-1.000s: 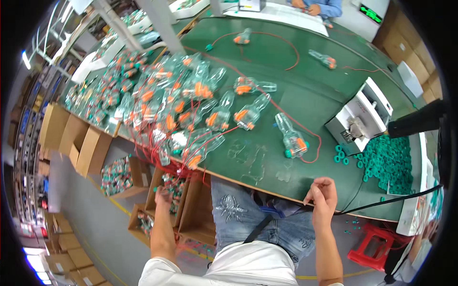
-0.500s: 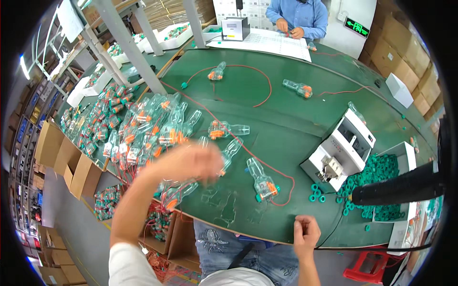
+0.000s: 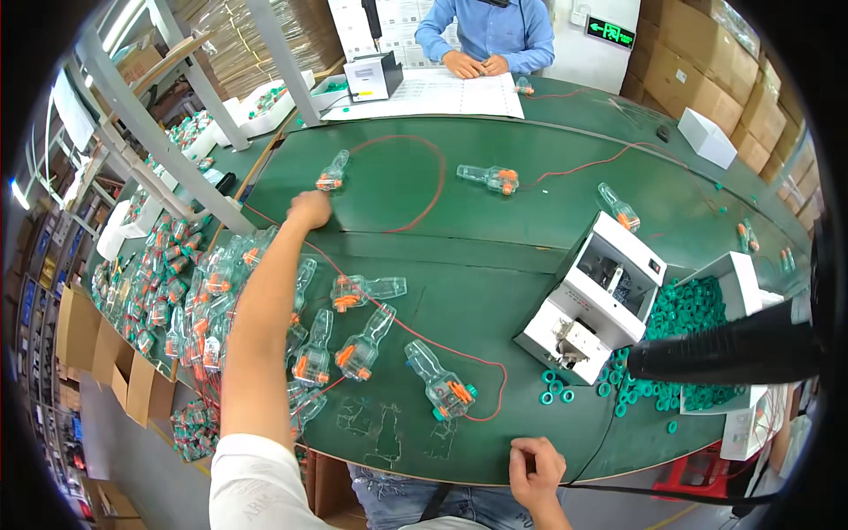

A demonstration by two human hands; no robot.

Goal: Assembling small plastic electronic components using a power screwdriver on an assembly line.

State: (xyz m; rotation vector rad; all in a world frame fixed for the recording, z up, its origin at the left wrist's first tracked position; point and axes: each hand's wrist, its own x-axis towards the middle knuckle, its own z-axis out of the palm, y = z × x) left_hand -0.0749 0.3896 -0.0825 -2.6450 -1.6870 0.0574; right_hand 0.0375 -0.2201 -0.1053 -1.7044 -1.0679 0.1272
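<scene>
My left hand point(image 3: 311, 209) reaches to the far left of the green table, beside a clear bottle-shaped plastic piece with orange parts point(image 3: 332, 173). Its fingers are curled and mostly turned away, so what they hold, if anything, is hidden. A red wire point(image 3: 439, 177) loops out from beside that piece. My right hand point(image 3: 536, 466) rests at the table's front edge in a loose fist, with nothing visible in it. Between my arms lies another bottle-shaped piece with green rings point(image 3: 438, 382). Two similar pieces, one upright point(image 3: 364, 344) and one sideways point(image 3: 371, 290), lie left of it.
Many more such pieces point(image 3: 208, 296) are heaped at the left. A white machine point(image 3: 590, 300) stands right of centre, beside a white box point(image 3: 744, 281) of green rings point(image 3: 693, 322). A black arm-like object point(image 3: 720, 344) juts in from the right. Across the table sits a person in blue point(image 3: 486, 35).
My left hand has moved from above the near pieces to the far left one. My right hand stays by the front edge. The view has shifted. The person opposite has brought both hands together.
</scene>
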